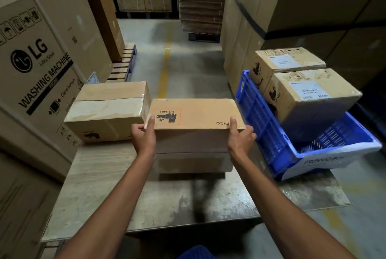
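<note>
Warehouse floor of grey concrete fills the middle of the frame, with a yellow line [165, 70] running up it toward stacked cartons at the top. Low in the frame lies a flat worn platform [100, 187], and at its centre is the cardboard box [194, 115] I am handling, printed with "UN 3481" and "PICO" on its top. My left hand [144, 136] grips its near left corner, thumb laid over the top edge and fingers curled round the side. My right hand [240, 138] grips the near right corner the same way. Both forearms reach up from the bottom of the frame.

Directly under this box sits a lower box [192, 163] on the platform; I cannot tell whether the upper one rests on it or hangs just above. Just to the left, almost touching, stands a taped box [106, 110], also on the platform.

At the right of the frame a blue crate [257, 112] sits tilted, with two labelled cartons in it, a far carton [286, 62] and a near carton [311, 93], side by side. A tall washing machine carton [37, 66] marked LG fills the left edge, with a wooden pallet [123, 64] behind it.
</note>
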`<state>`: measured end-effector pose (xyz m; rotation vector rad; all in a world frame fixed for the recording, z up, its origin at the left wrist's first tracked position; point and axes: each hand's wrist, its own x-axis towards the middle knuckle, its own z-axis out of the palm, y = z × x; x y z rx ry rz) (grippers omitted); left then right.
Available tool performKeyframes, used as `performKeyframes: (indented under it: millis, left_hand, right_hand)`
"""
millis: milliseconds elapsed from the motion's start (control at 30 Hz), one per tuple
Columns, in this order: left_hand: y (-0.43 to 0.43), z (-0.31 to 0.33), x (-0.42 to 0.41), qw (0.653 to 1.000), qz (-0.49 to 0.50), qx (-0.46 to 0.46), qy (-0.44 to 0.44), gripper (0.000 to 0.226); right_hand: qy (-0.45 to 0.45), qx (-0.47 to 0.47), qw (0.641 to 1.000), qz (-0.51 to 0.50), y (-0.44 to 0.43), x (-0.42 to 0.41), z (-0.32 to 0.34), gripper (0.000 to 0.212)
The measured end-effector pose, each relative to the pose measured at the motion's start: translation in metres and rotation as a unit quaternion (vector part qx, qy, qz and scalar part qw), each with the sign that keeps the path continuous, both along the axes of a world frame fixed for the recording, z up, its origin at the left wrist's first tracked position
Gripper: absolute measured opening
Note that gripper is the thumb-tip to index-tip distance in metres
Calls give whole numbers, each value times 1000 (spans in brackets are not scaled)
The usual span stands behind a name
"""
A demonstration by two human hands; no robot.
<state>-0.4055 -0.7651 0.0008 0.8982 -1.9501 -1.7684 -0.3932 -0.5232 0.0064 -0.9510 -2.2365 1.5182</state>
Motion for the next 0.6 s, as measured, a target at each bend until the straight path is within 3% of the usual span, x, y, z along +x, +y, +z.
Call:
performKeyframes:
  millis: [133, 233, 300, 367, 433, 500, 600]
  left_hand:
    - [-5, -19, 24, 999, -24, -27, -37, 30]
    - [-11, -29, 40, 996, -57, -64, -31, 31]
    - [-15, -28, 43, 987, -86, -135, -14, 34]
    - [-17, -27, 42, 954, -124, -272, 20, 44]
    - [-17, -27, 41, 893, -188, -400, 82, 49]
    - [-15, -26, 40, 842, -246, -461, 133, 43]
    - [-7, -27, 44, 801, -276, -510, 149, 35]
  right_hand:
    - [-22, -5, 999, 25, -2, 19, -23, 48]
    - [-7, 13, 999, 32, -7, 31, -36, 52]
    - [-17, 75, 997, 24, -11, 33, -40, 60]
    - [-39, 173, 983, 41, -19, 33, -39, 69]
    - [-38, 250, 964, 88, -30, 33, -36, 69]
    - [-5, 339, 929, 145, -46, 34, -31, 61]
    - [69, 420, 865, 267, -74, 36, -25, 58]
